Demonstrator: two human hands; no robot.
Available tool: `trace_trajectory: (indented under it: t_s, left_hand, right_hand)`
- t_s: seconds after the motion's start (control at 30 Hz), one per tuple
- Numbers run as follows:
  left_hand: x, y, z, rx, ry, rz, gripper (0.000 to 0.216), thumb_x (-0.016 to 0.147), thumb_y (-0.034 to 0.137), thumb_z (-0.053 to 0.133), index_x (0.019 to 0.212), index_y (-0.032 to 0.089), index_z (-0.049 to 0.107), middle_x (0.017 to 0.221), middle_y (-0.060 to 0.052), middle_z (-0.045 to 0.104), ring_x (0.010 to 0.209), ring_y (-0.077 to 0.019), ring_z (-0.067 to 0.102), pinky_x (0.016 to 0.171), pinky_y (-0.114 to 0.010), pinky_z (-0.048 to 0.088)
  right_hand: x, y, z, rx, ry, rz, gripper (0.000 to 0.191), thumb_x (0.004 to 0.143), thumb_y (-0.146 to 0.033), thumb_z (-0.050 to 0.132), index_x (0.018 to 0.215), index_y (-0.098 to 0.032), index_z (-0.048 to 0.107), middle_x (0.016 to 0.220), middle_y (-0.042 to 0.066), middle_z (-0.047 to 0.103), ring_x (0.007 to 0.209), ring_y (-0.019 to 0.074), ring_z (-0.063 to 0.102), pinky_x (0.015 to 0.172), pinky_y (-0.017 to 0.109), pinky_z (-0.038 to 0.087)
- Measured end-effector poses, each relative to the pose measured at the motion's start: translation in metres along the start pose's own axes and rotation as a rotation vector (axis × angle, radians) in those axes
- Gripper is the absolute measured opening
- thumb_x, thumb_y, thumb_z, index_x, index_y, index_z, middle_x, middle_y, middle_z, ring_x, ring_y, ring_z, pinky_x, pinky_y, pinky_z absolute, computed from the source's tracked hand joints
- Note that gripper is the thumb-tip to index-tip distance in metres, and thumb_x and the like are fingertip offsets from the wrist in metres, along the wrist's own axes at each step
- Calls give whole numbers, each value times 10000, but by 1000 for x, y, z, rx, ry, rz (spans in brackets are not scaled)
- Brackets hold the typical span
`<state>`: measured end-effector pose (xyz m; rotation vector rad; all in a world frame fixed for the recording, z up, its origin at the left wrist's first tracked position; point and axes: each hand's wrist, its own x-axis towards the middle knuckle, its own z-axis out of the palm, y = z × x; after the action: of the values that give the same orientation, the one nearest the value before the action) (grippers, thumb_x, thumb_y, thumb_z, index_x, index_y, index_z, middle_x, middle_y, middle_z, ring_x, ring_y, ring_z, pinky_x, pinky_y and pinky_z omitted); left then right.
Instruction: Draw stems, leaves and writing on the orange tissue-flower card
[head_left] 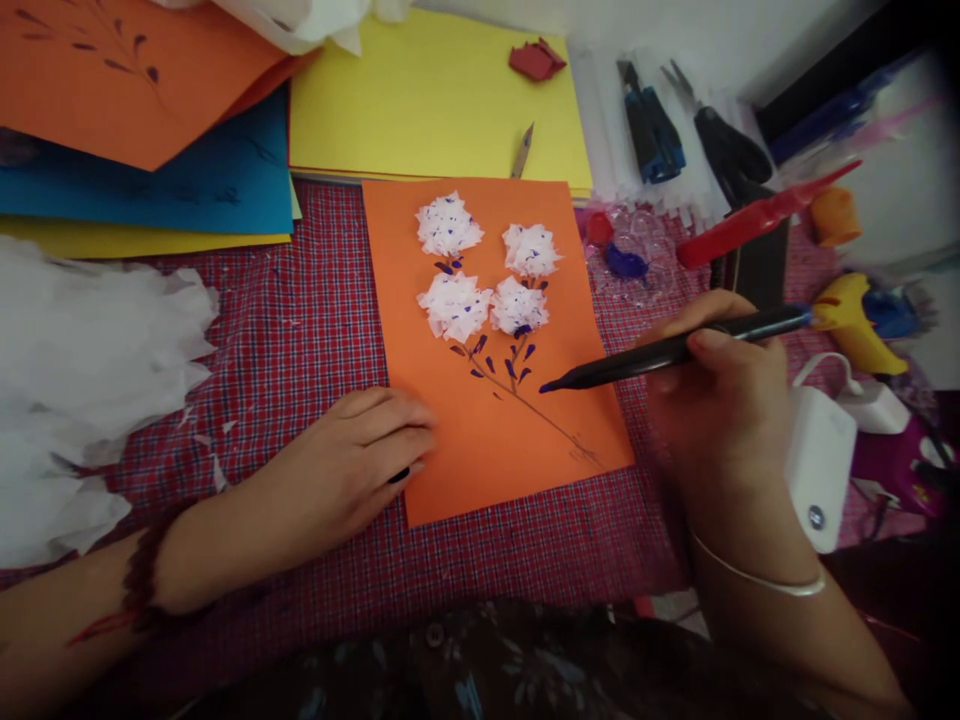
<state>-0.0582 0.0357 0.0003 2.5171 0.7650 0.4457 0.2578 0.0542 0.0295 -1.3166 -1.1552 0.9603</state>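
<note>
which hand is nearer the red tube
Right. The right hand, holding the pen, is just below the red tube in view; the left hand rests farther off, at the left edge of the orange sheet.

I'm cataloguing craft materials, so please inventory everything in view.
Drawing sheet: 1, orange, centre
Flowers: 4, white, on that sheet
Pen: 1, black, in right hand
White crinkled paper: count unclear, white, left and top
Yellow paper: count unclear, yellow, top
Red scrap: 1, red, on yellow paper
Leaf-marked paper: 1, orange, upper left
Blue paper: count unclear, blue, under that
Hand tool: 1, black-blue, upper right
Scissors: 1, black, upper right
Red tube: 1, red, right
White boxes: 2, white, right
Small items: count unclear, mixed colours, right
Checked cloth: 1, red-blue, underneath
Garment: 1, dark, bottom
Left hand: 1, sheet's left edge
Right hand: 1, holding pen
</note>
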Motion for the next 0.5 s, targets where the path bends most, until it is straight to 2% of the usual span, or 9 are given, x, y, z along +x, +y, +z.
trace_trajectory:
  t_s: [0.17, 0.27, 0.4, 0.5]
  left_hand:
    - [-2, -1, 1, 6, 8, 7, 206, 949, 122, 520, 1105, 177, 642, 1178, -70, 672, 1140, -204, 596, 1030, -379, 481]
    - [-1, -2, 2, 6, 30, 12, 213, 950, 130, 518, 1116, 180, 644, 1161, -67, 677, 1138, -203, 599, 1020, -369, 489]
    - [0, -6, 2, 40, 59, 46, 217, 948, 114, 512, 1114, 182, 635, 1145, -67, 678, 1110, -191, 606, 991, -345, 501]
    - [-8, 0, 3, 137, 105, 118, 263, 943, 81, 472, 1099, 201, 647, 1159, -61, 691, 1123, -203, 604, 980, -357, 501]
  right_hand:
    - [2, 6, 1, 1, -10, -13, 115, 772, -333, 696, 694, -265, 645, 499, -36, 476, 405, 110, 386, 370, 293, 215]
    - [5, 4, -1, -11, 43, -30, 51, 767, -294, 682, 721, -277, 667, 514, -39, 506, 425, 117, 417, 390, 291, 255]
    - [18, 6, -19, -51, 252, -151, 32, 823, -323, 667, 833, -295, 676, 568, -31, 552, 490, 144, 499, 464, 312, 350]
    - [30, 14, -37, -78, 416, -216, 68, 849, -346, 663, 851, -280, 649, 588, -40, 568, 489, 138, 514, 481, 304, 371]
